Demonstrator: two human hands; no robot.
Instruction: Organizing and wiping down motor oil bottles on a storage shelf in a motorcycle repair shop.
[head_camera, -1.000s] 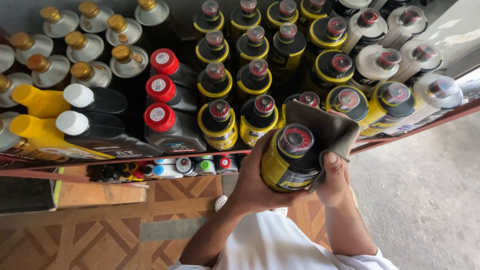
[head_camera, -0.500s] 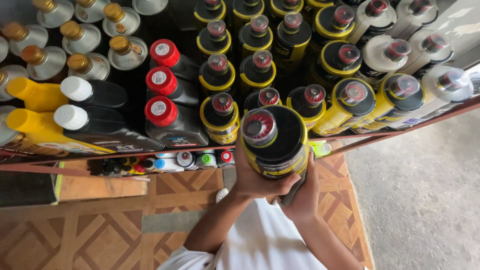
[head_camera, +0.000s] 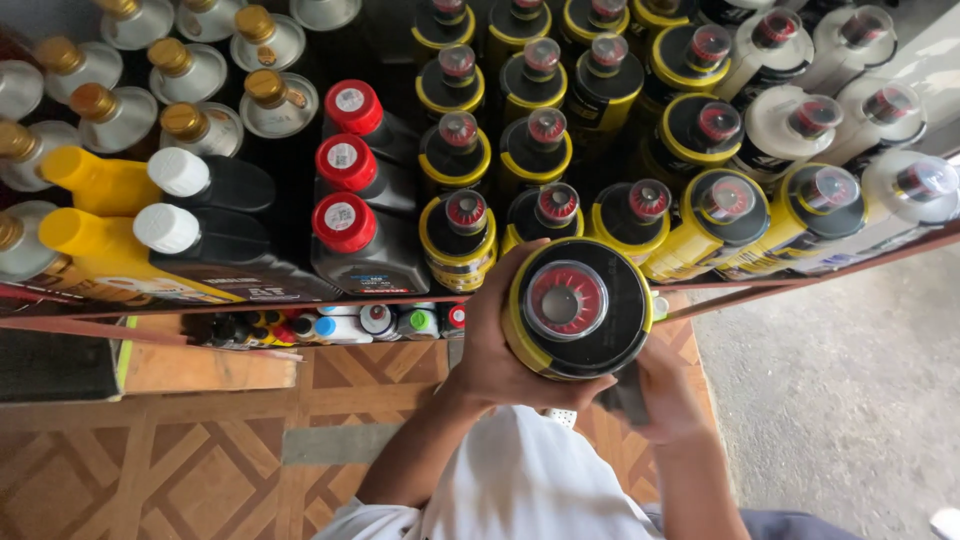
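Glossy plastic bottle (head_camera: 578, 310); matt wooden-patterned floor (head_camera: 200, 470); rough concrete (head_camera: 850, 400).

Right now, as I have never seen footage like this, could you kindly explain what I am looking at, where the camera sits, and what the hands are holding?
There is no machine here: a person works with two bare hands, and the one camera is worn on their head, looking straight down. That is why you see bottle tops rather than labels.

The left hand and the right hand together hold a black and yellow bottle with a red cap under a clear cover. The right hand sits lower, partly hidden by the bottle, with something dark beside it that I cannot make out.

Beyond the hands is a shelf rack packed with similar black and yellow bottles, three dark bottles with red caps, white bottles at the right, and gold-capped bottles at the left. Below is a patterned tiled floor.
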